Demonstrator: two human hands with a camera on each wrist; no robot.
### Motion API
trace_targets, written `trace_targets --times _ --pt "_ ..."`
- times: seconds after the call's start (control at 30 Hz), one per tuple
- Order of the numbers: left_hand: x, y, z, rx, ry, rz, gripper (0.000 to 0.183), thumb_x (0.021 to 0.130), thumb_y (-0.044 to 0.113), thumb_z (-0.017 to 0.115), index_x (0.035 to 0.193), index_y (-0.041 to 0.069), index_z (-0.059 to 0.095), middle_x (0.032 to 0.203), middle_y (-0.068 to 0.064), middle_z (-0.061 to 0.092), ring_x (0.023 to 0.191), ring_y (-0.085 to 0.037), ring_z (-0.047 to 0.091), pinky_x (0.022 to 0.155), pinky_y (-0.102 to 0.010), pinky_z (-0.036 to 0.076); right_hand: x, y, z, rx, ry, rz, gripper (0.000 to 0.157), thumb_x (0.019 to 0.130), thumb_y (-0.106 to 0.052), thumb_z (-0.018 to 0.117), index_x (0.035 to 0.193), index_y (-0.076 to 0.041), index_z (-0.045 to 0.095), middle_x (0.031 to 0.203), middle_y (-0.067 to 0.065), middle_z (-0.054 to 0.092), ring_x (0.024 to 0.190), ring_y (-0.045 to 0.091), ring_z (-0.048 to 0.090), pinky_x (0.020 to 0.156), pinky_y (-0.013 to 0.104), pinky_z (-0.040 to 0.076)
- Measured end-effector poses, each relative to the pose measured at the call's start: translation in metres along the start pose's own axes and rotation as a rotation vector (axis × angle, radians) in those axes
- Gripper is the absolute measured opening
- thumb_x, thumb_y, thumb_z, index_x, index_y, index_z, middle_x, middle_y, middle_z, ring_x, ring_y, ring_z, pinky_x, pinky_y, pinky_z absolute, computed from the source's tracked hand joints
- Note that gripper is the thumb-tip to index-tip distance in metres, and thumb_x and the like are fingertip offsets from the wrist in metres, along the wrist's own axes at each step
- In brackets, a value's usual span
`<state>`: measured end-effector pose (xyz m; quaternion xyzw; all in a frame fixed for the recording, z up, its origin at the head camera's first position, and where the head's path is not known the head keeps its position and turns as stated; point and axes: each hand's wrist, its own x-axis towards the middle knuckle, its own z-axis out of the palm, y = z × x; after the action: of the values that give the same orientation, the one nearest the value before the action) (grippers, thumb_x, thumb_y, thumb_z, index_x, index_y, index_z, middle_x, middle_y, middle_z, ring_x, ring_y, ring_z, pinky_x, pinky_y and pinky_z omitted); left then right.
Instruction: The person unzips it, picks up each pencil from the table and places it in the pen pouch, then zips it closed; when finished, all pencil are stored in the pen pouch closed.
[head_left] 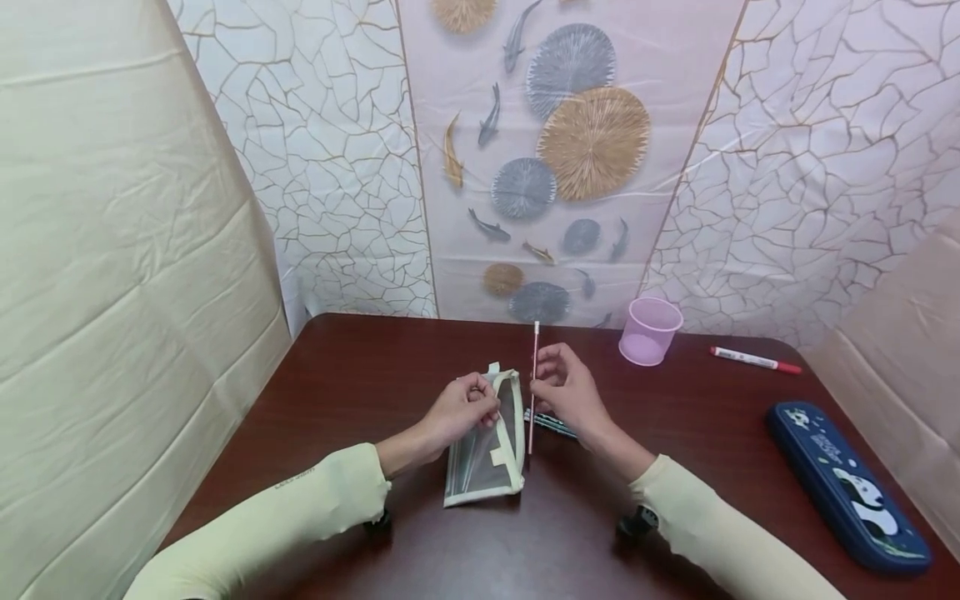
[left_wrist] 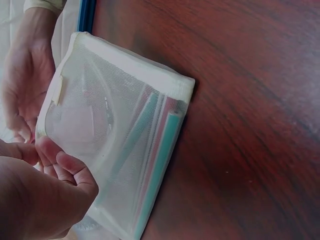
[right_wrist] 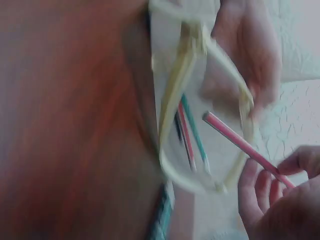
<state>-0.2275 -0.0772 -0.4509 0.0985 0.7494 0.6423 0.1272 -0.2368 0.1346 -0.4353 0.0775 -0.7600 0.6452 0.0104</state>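
Observation:
My left hand (head_left: 465,408) pinches the rim of a cream-edged mesh pencil pouch (head_left: 480,477), which stands tilted on the table with its zip mouth spread. Between right thumb and fingers, my right hand (head_left: 570,387) holds a pink striped pencil (head_left: 531,429) upright just right of the pouch. From the right wrist, one end of that pencil (right_wrist: 237,141) overlaps the pouch's mouth. Inside lie a green pencil (right_wrist: 194,127), a pink pencil (right_wrist: 186,137) and a dark one. Through the mesh in the left wrist view, green pencils (left_wrist: 162,150) show along the bottom.
Dark green patterned pencils (head_left: 557,426) lie on the brown table (head_left: 337,367) behind the right hand. A pink cup (head_left: 650,332) stands at the back right, near a red-capped marker (head_left: 753,360). A blue panda pencil case (head_left: 847,487) lies along the right edge.

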Motion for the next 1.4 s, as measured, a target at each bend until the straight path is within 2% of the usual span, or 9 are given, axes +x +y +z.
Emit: trace_targets --times 0.17,0.37,0.47,0.6,0.83,1.07,1.27,1.4 --pt "0.002 0.004 0.003 -0.014 -0.005 -0.008 0.005 0.096 0.004 0.061 0.098 0.007 0.058 0.076 0.001 0.067 0.069 -0.009 0.064 0.069 -0.023 0.055 -0.007 0.003 0.016 0.156 0.038 0.1 0.042 0.091 0.011 0.06 0.129 0.001 0.047 0.107 0.014 0.059 0.078 0.016 0.062 0.067 0.039 0.064" --pt "0.003 0.006 0.004 -0.004 0.001 -0.011 0.005 0.097 0.004 0.061 0.101 0.005 0.058 0.079 0.0 0.068 0.071 -0.01 0.064 0.07 -0.024 0.055 -0.018 0.011 0.027 0.167 0.018 0.239 0.039 0.091 0.009 0.06 0.128 0.001 0.047 0.108 0.017 0.06 0.076 0.019 0.064 0.067 0.037 0.063" --pt "0.004 0.007 0.005 -0.002 0.005 -0.015 0.006 0.097 0.005 0.061 0.102 0.005 0.058 0.079 0.001 0.068 0.072 -0.01 0.065 0.071 -0.025 0.055 -0.024 0.012 0.029 0.147 -0.018 0.276 0.038 0.092 0.007 0.06 0.127 0.001 0.046 0.107 0.016 0.06 0.076 0.018 0.063 0.065 0.034 0.062" --pt "0.003 0.009 0.004 0.01 0.017 -0.016 0.007 0.097 0.007 0.061 0.103 0.005 0.058 0.079 0.001 0.068 0.074 -0.011 0.065 0.072 -0.027 0.056 -0.027 0.012 0.033 0.112 -0.062 0.293 0.038 0.093 0.002 0.061 0.128 0.001 0.047 0.105 0.012 0.058 0.08 0.017 0.06 0.065 0.033 0.06" --pt "0.002 0.009 0.004 0.007 0.032 -0.013 0.006 0.098 0.007 0.06 0.103 0.006 0.057 0.08 0.001 0.069 0.075 -0.01 0.066 0.076 -0.032 0.059 -0.026 0.011 0.035 0.056 -0.075 0.308 0.039 0.092 0.001 0.061 0.129 0.002 0.05 0.106 0.013 0.057 0.081 0.017 0.059 0.064 0.032 0.057" --pt "0.002 0.006 0.009 -0.016 0.039 -0.005 0.008 0.097 0.004 0.061 0.103 0.006 0.057 0.08 0.001 0.066 0.074 -0.01 0.065 0.071 -0.023 0.054 -0.023 0.012 0.037 0.016 -0.1 0.336 0.035 0.095 0.001 0.058 0.129 0.003 0.051 0.108 0.014 0.06 0.081 0.017 0.062 0.065 0.029 0.056" --pt "0.0 0.006 0.013 -0.035 0.025 -0.002 0.009 0.096 0.003 0.061 0.104 0.003 0.058 0.079 0.001 0.065 0.073 -0.009 0.064 0.07 -0.022 0.053 -0.021 0.013 0.04 -0.08 -0.144 0.315 0.034 0.095 -0.002 0.061 0.128 0.003 0.055 0.11 0.017 0.065 0.087 0.018 0.064 0.066 0.028 0.054" --pt "0.001 0.005 0.016 -0.042 0.018 -0.005 0.01 0.096 0.003 0.061 0.105 0.003 0.058 0.078 0.001 0.065 0.072 -0.009 0.064 0.069 -0.021 0.053 -0.02 0.014 0.041 -0.097 -0.165 0.307 0.034 0.092 0.0 0.063 0.126 0.003 0.056 0.108 0.017 0.067 0.087 0.018 0.065 0.067 0.027 0.054"
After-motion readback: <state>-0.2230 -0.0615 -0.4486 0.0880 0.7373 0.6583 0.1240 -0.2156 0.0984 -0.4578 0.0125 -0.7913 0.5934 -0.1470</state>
